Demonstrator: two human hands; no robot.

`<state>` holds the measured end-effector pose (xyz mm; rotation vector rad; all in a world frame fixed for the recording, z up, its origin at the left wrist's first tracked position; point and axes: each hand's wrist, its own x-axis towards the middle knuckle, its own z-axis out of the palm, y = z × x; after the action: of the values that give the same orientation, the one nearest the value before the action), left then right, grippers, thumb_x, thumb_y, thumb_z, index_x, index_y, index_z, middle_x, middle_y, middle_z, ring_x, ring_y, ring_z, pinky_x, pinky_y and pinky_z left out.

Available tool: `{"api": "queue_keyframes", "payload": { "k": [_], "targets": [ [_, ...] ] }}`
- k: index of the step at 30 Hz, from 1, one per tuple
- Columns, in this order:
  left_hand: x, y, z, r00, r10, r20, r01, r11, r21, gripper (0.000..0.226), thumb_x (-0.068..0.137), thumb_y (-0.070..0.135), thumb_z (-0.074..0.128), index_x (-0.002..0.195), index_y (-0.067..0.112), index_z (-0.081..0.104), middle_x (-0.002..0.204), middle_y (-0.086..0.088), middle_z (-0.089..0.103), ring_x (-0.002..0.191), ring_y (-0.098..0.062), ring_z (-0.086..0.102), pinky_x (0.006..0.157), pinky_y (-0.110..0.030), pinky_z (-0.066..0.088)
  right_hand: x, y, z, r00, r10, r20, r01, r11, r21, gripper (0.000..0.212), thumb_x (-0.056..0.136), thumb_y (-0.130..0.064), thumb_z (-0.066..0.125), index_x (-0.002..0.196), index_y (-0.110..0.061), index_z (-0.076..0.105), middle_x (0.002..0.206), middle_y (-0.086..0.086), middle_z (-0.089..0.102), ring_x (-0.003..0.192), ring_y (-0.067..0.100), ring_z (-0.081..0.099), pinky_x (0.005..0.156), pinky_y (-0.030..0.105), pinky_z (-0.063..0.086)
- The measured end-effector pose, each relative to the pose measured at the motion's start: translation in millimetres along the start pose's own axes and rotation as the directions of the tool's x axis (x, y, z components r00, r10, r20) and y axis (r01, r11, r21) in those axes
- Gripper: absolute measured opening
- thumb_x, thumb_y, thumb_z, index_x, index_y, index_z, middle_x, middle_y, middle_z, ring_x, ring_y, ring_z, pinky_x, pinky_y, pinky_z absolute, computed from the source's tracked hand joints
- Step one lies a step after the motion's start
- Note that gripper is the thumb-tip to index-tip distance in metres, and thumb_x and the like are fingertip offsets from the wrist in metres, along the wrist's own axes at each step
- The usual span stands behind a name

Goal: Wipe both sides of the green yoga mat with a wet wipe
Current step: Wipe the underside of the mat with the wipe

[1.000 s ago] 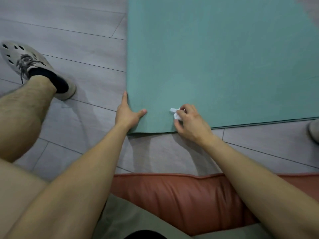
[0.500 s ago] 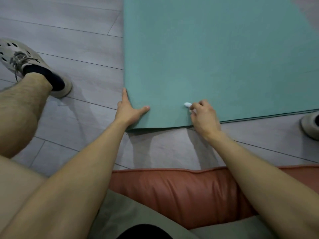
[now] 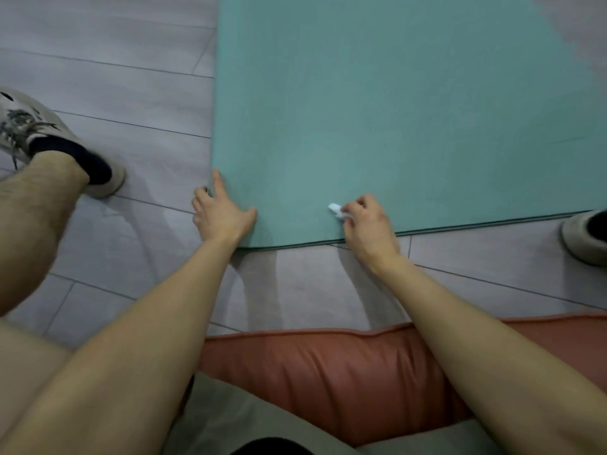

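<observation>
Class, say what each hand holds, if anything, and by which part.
The right hand pinches a crumpled white wipe by one end, on the green mat. The left hand holds nothing; it rests open at the mat's corner.

The foam yoga mat [image 3: 394, 110] is plain teal-green, and the crumpled wet wipe [image 3: 335, 211] is white. The floor planks [image 3: 115, 77] show pale grey wood grain. The leather cushion [image 3: 328, 372] is rust-red, and the perforated shoe [image 3: 19, 123] is beige over a black sock [image 3: 72, 156].
</observation>
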<state>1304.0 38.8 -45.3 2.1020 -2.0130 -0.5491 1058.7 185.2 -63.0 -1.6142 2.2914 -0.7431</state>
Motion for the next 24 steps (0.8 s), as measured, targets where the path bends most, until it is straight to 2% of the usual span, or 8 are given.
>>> {"api": "queue_keyframes", "payload": {
  "k": [2, 5, 8, 13, 15, 18, 20, 24],
  "targets": [
    [-14.9, 16.0, 2.2, 0.969, 0.238, -0.067, -0.223, 0.957, 0.184, 0.1, 0.074, 0.048, 0.071, 0.162, 0.034, 0.026, 0.156, -0.014, 0.034, 0.146, -0.035, 0.033, 0.118, -0.059, 0.03, -10.0, -39.4, 24.9, 0.977, -0.177, 0.118, 0.169, 0.983, 0.069, 0.015, 0.1, -0.015, 0.06, 0.103, -0.005, 0.072, 0.102, 0.014, 0.057, 0.089, 0.036, 0.058, 0.078, 0.048, 0.055],
    [-25.7, 37.7, 6.2, 0.815, 0.549, 0.183, -0.579, 0.784, 0.226, 0.095, 0.07, 0.059, 0.061, 0.159, 0.032, 0.039, 0.161, -0.009, 0.039, 0.153, -0.028, 0.03, 0.128, -0.06, 0.011, -13.4, -61.1, 38.0, 0.934, -0.301, 0.191, 0.283, 0.952, 0.116, 0.013, 0.096, -0.012, 0.061, 0.097, -0.005, 0.071, 0.1, 0.014, 0.058, 0.094, 0.037, 0.058, 0.081, 0.05, 0.054],
    [-29.0, 46.0, 9.5, 0.716, 0.543, 0.438, -0.661, 0.73, 0.175, 0.118, 0.058, 0.066, 0.063, 0.164, 0.028, 0.029, 0.161, -0.006, 0.039, 0.151, -0.026, 0.034, 0.13, -0.054, 0.011, -3.1, -19.4, 6.8, 0.973, -0.181, 0.141, 0.178, 0.984, 0.031, 0.011, 0.094, -0.015, 0.064, 0.096, -0.01, 0.073, 0.101, 0.012, 0.06, 0.092, 0.037, 0.061, 0.077, 0.048, 0.056],
    [-28.2, 52.8, 16.8, 0.669, 0.594, 0.446, -0.742, 0.57, 0.354, 0.107, 0.058, 0.076, 0.07, 0.155, 0.043, 0.038, 0.149, -0.005, 0.044, 0.138, -0.031, 0.042, 0.118, -0.054, 0.03, 16.7, 74.9, -69.1, 0.976, 0.211, -0.048, -0.215, 0.97, -0.108, 0.03, 0.095, -0.019, 0.064, 0.124, -0.02, 0.071, 0.117, 0.014, 0.062, 0.098, 0.04, 0.066, 0.088, 0.046, 0.055],
    [-29.0, 56.1, 14.5, 0.633, 0.629, 0.45, -0.773, 0.497, 0.394, 0.1, 0.061, 0.078, 0.066, 0.152, 0.047, 0.042, 0.147, -0.004, 0.047, 0.132, -0.032, 0.047, 0.111, -0.052, 0.038, 19.8, 82.0, -77.5, 0.971, 0.24, 0.016, -0.238, 0.967, -0.087, 0.037, 0.098, -0.018, 0.061, 0.133, -0.023, 0.068, 0.123, 0.015, 0.059, 0.106, 0.04, 0.065, 0.096, 0.043, 0.052],
    [-26.9, 55.5, 6.5, 0.59, 0.653, 0.474, -0.804, 0.419, 0.422, 0.086, 0.071, 0.07, 0.068, 0.15, 0.041, 0.051, 0.145, -0.005, 0.055, 0.129, -0.032, 0.055, 0.105, -0.047, 0.047, 18.3, 60.1, -72.5, 0.968, 0.217, 0.122, -0.214, 0.976, -0.039, 0.032, 0.1, -0.015, 0.057, 0.127, -0.022, 0.074, 0.121, 0.014, 0.057, 0.104, 0.037, 0.063, 0.094, 0.035, 0.049],
    [-19.0, 51.1, -0.8, 0.606, 0.638, 0.475, -0.79, 0.414, 0.453, 0.064, 0.079, 0.051, 0.068, 0.14, 0.033, 0.06, 0.132, -0.005, 0.065, 0.119, -0.032, 0.063, 0.094, -0.044, 0.054, 15.2, 39.1, -64.4, 0.975, 0.157, 0.158, -0.159, 0.987, 0.0, 0.028, 0.1, -0.014, 0.058, 0.12, -0.02, 0.077, 0.117, 0.013, 0.056, 0.1, 0.034, 0.063, 0.091, 0.033, 0.048],
    [10.3, 32.5, -21.2, 0.779, 0.52, 0.351, -0.62, 0.553, 0.556, 0.028, 0.083, 0.018, 0.064, 0.111, 0.017, 0.059, 0.104, -0.011, 0.066, 0.092, -0.039, 0.067, 0.077, -0.045, 0.056, 18.5, 11.1, -54.7, 0.982, 0.033, 0.186, -0.044, 0.997, 0.06, 0.024, 0.102, -0.018, 0.059, 0.116, -0.025, 0.077, 0.112, 0.003, 0.055, 0.095, 0.023, 0.059, 0.082, 0.028, 0.042]
  ]
}}
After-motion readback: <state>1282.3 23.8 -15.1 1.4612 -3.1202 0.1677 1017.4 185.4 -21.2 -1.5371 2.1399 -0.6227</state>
